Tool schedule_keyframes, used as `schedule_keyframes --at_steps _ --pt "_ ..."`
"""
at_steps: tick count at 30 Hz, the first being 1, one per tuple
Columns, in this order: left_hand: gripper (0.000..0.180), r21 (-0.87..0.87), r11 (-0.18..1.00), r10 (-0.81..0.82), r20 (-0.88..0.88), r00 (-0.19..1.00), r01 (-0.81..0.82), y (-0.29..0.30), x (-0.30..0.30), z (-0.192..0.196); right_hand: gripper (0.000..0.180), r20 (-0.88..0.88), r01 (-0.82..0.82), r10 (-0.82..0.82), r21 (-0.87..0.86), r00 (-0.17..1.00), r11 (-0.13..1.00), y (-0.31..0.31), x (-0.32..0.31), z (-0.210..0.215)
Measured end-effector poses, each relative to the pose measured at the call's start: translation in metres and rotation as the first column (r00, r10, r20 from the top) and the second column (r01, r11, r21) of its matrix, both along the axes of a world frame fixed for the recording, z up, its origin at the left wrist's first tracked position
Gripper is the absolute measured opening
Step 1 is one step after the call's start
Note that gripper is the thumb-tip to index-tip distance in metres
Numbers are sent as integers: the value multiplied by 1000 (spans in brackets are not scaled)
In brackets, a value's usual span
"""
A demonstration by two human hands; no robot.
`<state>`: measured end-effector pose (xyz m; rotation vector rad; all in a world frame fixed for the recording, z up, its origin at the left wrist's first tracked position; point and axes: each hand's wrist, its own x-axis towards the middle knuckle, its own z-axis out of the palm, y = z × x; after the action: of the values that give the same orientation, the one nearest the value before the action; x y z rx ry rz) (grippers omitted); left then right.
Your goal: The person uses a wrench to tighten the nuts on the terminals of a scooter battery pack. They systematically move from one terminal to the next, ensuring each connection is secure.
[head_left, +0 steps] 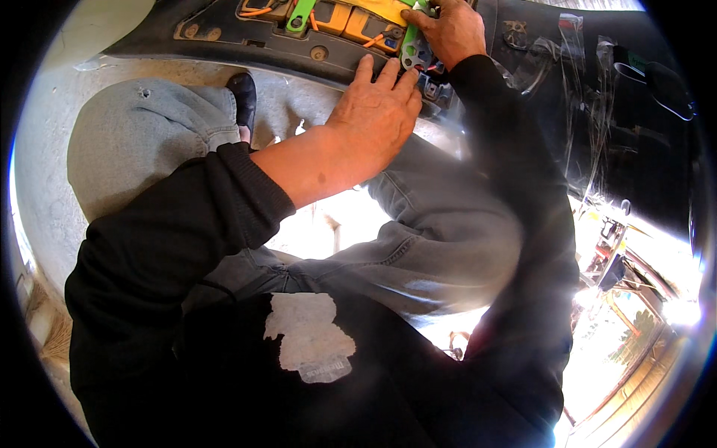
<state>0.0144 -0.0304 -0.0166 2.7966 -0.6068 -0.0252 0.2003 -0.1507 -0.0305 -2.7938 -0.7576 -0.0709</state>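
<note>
Left hand [377, 112] flat, fingers spread wide, pressed on the lower edge of the dark panel [299, 52], holding nothing. Right hand [448, 30] just beyond it, curled narrow around a green-and-grey connector [413, 46] at the panel's right end. Fingertips of the left nearly touching that connector from below. Little free room between the two hands; tight against the panel edge.

Further left along the panel: yellow blocks [351, 19] with orange wires [377, 39] and a green strap [301, 13], all set inside the recess near the top edge. Bolts [320, 53] along the lower lip.

Below the hands, knees in grey jeans [441, 231] bent close under the panel, a black shoe [243, 101] on the concrete floor [45, 187]. Open floor to the left. At the right, clear plastic wrap [582, 89] over dark bodywork, crowding that side.
</note>
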Motion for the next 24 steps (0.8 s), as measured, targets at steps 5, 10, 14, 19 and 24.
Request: schedule_keyframes --at_steps 5,10,14,19,24 --pt "65 7 1000 10 -13 1000 -10 -1 0 0 44 54 -74 73 21 996 997 8 -1 6" --pt "65 9 1000 4 -44 999 -4 0 0 1 45 -31 -67 68 48 997 997 11 -2 9" --pt "67 31 1000 7 -56 998 -5 -1 -1 1 46 -59 -46 49 57 997 997 12 -4 14" --pt "68 39 999 1 -68 998 2 -1 0 3 47 -50 -79 83 87 995 993 10 1 11" --pt "70 -36 999 5 -25 1000 -6 0 -2 -2 42 -54 -171 175 73 983 983 20 3 15"
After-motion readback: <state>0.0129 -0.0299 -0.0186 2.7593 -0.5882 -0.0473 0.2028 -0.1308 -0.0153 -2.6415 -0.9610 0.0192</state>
